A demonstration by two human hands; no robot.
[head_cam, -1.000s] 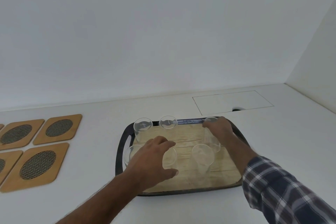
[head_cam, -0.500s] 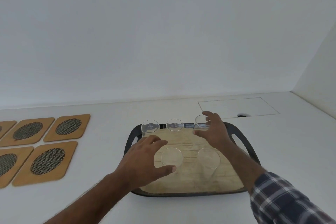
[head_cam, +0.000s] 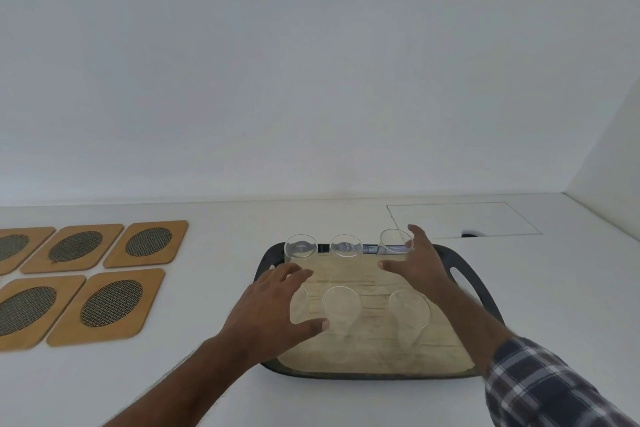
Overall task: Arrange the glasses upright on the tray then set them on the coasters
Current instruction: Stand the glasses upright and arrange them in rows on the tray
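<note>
A dark-rimmed tray (head_cam: 346, 374) with a wood-look base lies on the white counter. Clear glasses stand upright on it in two rows. The back row holds a left glass (head_cam: 300, 246), a middle glass (head_cam: 346, 246) and a right glass (head_cam: 394, 239). The front row holds a middle glass (head_cam: 341, 305), a right glass (head_cam: 410, 312) and a left one mostly hidden under my left hand (head_cam: 273, 308), which hovers with its fingers spread. My right hand (head_cam: 415, 267) is open beside the back right glass, fingertips close to its rim. Several wooden coasters (head_cam: 110, 305) with dark mesh ovals lie at the left.
A rectangular hatch outline (head_cam: 464, 218) with a small dark notch (head_cam: 469, 235) is set into the counter behind the tray on the right. A white wall runs along the back and another closes the right side. My right sleeve is plaid.
My right hand has let go of the back right glass and spread its fingers. My left hand has lifted slightly off the front left glass. The view has shifted, showing more coasters.
</note>
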